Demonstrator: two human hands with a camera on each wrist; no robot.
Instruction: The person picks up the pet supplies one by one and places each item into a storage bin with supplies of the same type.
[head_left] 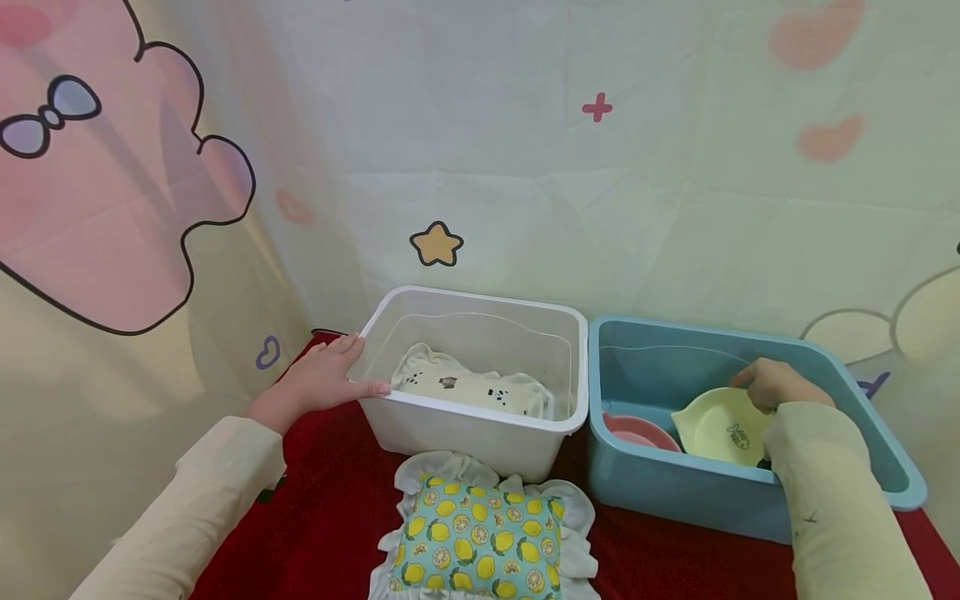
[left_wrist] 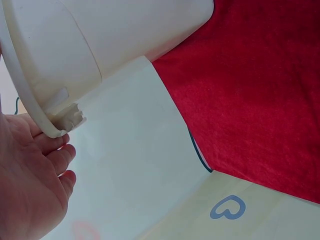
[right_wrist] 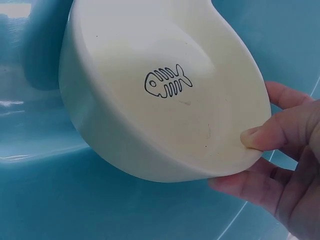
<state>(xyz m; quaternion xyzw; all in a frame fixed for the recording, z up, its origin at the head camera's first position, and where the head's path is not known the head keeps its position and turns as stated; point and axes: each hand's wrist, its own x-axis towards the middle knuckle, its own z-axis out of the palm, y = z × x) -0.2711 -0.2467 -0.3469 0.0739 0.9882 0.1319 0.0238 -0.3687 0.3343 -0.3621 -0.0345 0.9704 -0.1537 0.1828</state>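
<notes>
My right hand point(head_left: 780, 385) is in the blue bin and pinches the rim of a pale yellow pet bowl point(head_left: 716, 429). In the right wrist view, the thumb lies inside the bowl's point(right_wrist: 185, 115) wall with fingers outside; a fish skeleton is printed on its floor. A pink bowl point(head_left: 641, 431) lies beside it, partly hidden by the bin's front wall. My left hand point(head_left: 318, 375) grips the front left corner of the white bin point(head_left: 465, 429), its fingers point(left_wrist: 60, 160) curled at the rim. A cream frilled cloth piece point(head_left: 468, 387) with small animal prints lies in that bin.
The blue bin point(head_left: 690, 492) stands right of the white one. In front lies a frilled lemon-print cushion point(head_left: 480, 537) on the red cloth point(head_left: 315, 500). A printed curtain point(head_left: 525, 225) hangs close behind the bins and along the left.
</notes>
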